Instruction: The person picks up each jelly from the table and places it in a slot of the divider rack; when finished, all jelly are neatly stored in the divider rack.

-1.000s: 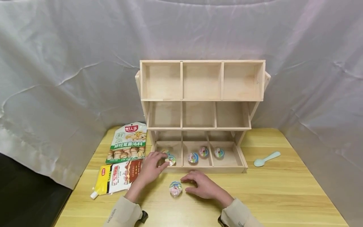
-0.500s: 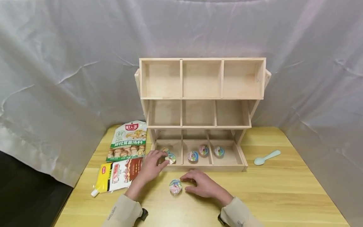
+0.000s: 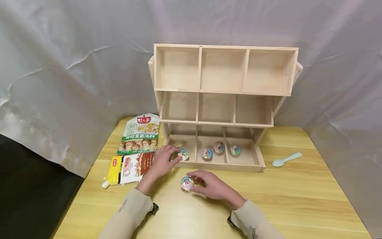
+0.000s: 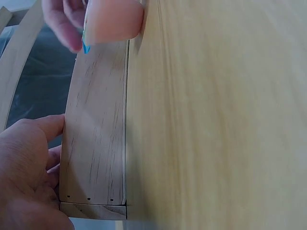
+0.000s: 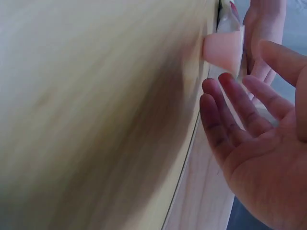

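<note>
A small jelly cup (image 3: 187, 183) with a shiny printed lid stands on the table in front of the wooden rack. My right hand (image 3: 211, 185) is beside it, thumb and index finger spread around its right side. In the right wrist view the fingers are loosely bent, and the pinkish cup (image 5: 223, 50) sits just past the fingertips. My left hand (image 3: 162, 161) rests at the front rim of the rack's bottom-left compartment, fingertips near a jelly cup (image 3: 184, 154) inside. In the left wrist view, the left hand (image 4: 29, 172) lies against the tray's wooden front board (image 4: 96, 129), some fingers hidden behind it.
The three-tier wooden rack (image 3: 222, 93) has more jelly cups in its bottom tray, including one in the middle (image 3: 207, 153) and one on the right (image 3: 235, 150). A soup pouch (image 3: 139, 134) and a spouted pouch (image 3: 129, 168) lie left. A pale green spoon (image 3: 286, 159) lies right.
The head view has tilted and shifted. My right hand has moved left, its thumb and index finger now closer around the cup on the table. My left hand stays at the bottom-left compartment.
</note>
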`<state>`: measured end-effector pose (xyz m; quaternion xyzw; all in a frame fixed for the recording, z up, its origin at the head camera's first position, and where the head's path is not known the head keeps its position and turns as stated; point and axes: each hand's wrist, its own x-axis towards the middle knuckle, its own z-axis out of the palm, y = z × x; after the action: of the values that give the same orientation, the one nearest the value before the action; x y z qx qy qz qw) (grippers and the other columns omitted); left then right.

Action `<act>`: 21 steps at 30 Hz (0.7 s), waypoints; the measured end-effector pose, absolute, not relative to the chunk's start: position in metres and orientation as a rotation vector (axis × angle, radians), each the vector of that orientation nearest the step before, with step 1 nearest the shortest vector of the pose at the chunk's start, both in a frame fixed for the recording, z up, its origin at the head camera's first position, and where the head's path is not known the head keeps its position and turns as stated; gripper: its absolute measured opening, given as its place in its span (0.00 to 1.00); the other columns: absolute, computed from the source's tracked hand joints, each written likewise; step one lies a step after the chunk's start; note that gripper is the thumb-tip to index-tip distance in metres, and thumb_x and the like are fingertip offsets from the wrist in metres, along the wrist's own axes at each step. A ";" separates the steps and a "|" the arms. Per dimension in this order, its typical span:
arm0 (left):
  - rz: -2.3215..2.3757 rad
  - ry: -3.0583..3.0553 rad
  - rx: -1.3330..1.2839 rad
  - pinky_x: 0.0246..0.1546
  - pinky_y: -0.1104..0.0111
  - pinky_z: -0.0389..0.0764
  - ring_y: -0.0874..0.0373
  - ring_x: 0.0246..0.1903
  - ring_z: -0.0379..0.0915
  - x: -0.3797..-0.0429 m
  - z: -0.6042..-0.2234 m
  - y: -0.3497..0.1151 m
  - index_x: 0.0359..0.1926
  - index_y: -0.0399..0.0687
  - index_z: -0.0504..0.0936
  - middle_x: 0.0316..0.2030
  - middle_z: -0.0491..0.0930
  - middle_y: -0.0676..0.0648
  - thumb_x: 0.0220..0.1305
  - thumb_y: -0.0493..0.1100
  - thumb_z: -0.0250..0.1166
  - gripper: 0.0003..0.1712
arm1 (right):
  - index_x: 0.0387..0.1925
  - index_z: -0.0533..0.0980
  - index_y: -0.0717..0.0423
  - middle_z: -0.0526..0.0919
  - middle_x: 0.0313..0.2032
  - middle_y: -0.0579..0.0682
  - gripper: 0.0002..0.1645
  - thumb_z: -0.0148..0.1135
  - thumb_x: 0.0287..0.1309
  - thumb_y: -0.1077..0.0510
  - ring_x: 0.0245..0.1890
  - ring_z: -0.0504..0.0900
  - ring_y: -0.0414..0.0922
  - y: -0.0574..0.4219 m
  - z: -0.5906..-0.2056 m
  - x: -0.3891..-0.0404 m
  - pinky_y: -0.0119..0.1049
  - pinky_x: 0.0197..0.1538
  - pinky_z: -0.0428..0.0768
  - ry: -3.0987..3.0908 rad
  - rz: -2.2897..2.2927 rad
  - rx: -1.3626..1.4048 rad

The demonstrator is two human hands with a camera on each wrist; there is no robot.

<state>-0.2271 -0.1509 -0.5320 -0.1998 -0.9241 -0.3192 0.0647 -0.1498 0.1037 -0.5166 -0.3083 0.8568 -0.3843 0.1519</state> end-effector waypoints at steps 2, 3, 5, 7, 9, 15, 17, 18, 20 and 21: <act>-0.961 -2.785 -0.605 0.69 0.40 0.65 0.43 0.64 0.71 -0.227 -0.532 -0.152 0.58 0.51 0.84 0.59 0.83 0.45 0.70 0.53 0.68 0.20 | 0.69 0.73 0.53 0.81 0.49 0.46 0.33 0.70 0.66 0.52 0.46 0.82 0.47 0.097 -0.515 -0.150 0.34 0.49 0.83 2.478 -1.070 -0.889; -0.958 -2.782 -0.609 0.69 0.40 0.65 0.43 0.64 0.71 -0.227 -0.532 -0.152 0.58 0.51 0.84 0.59 0.83 0.45 0.70 0.53 0.67 0.20 | 0.69 0.74 0.53 0.81 0.47 0.46 0.33 0.72 0.65 0.52 0.43 0.82 0.46 0.094 -0.515 -0.150 0.32 0.46 0.82 2.495 -1.046 -0.890; -0.956 -2.777 -0.614 0.69 0.40 0.65 0.43 0.64 0.71 -0.227 -0.533 -0.152 0.58 0.51 0.84 0.59 0.83 0.45 0.71 0.53 0.67 0.20 | 0.66 0.76 0.54 0.80 0.45 0.46 0.33 0.74 0.62 0.53 0.40 0.80 0.43 0.086 -0.516 -0.149 0.30 0.44 0.80 2.544 -0.996 -0.907; -0.953 -2.776 -0.615 0.69 0.40 0.65 0.43 0.64 0.71 -0.227 -0.534 -0.152 0.58 0.51 0.84 0.59 0.83 0.45 0.71 0.53 0.67 0.20 | 0.63 0.78 0.55 0.80 0.46 0.46 0.32 0.76 0.59 0.53 0.41 0.79 0.40 0.080 -0.518 -0.149 0.30 0.46 0.80 2.599 -0.958 -0.915; -0.950 -2.777 -0.614 0.69 0.40 0.65 0.44 0.64 0.71 -0.226 -0.534 -0.152 0.58 0.51 0.84 0.59 0.83 0.46 0.70 0.53 0.68 0.20 | 0.60 0.79 0.54 0.81 0.46 0.46 0.30 0.77 0.57 0.54 0.42 0.80 0.40 0.074 -0.520 -0.149 0.33 0.48 0.81 2.653 -0.930 -0.922; -0.958 -2.793 -0.602 0.69 0.40 0.65 0.44 0.64 0.71 -0.225 -0.534 -0.151 0.57 0.51 0.84 0.59 0.83 0.46 0.70 0.53 0.69 0.20 | 0.56 0.81 0.55 0.83 0.44 0.47 0.27 0.77 0.55 0.57 0.42 0.81 0.41 0.071 -0.521 -0.148 0.35 0.49 0.82 2.735 -0.891 -0.926; -0.960 -2.796 -0.598 0.69 0.40 0.65 0.43 0.64 0.71 -0.224 -0.533 -0.151 0.57 0.51 0.84 0.59 0.83 0.46 0.69 0.53 0.69 0.20 | 0.57 0.80 0.56 0.84 0.48 0.49 0.28 0.77 0.55 0.57 0.45 0.82 0.44 0.073 -0.518 -0.148 0.37 0.52 0.83 2.742 -0.910 -0.915; -0.963 -2.796 -0.597 0.69 0.41 0.65 0.43 0.64 0.71 -0.224 -0.532 -0.151 0.58 0.51 0.84 0.59 0.83 0.46 0.69 0.53 0.69 0.20 | 0.58 0.80 0.56 0.85 0.50 0.50 0.28 0.77 0.55 0.57 0.47 0.83 0.45 0.075 -0.516 -0.148 0.38 0.53 0.84 2.742 -0.925 -0.902; -0.967 -2.799 -0.593 0.69 0.41 0.65 0.43 0.63 0.71 -0.224 -0.531 -0.151 0.58 0.51 0.84 0.59 0.83 0.46 0.69 0.53 0.69 0.20 | 0.59 0.79 0.57 0.85 0.53 0.53 0.29 0.77 0.56 0.57 0.49 0.84 0.47 0.080 -0.511 -0.150 0.40 0.54 0.84 2.740 -0.963 -0.874; -0.964 -2.802 -0.591 0.69 0.41 0.65 0.43 0.63 0.71 -0.225 -0.531 -0.151 0.58 0.51 0.84 0.59 0.83 0.46 0.69 0.53 0.69 0.20 | 0.60 0.79 0.57 0.85 0.55 0.54 0.29 0.76 0.57 0.57 0.49 0.84 0.47 0.082 -0.509 -0.151 0.39 0.53 0.85 2.735 -0.982 -0.856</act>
<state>-0.2246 -0.1513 -0.5307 -0.1952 -0.9257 -0.3184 0.0603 -0.1505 0.0822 -0.5087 -0.2820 0.9014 -0.3237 0.0559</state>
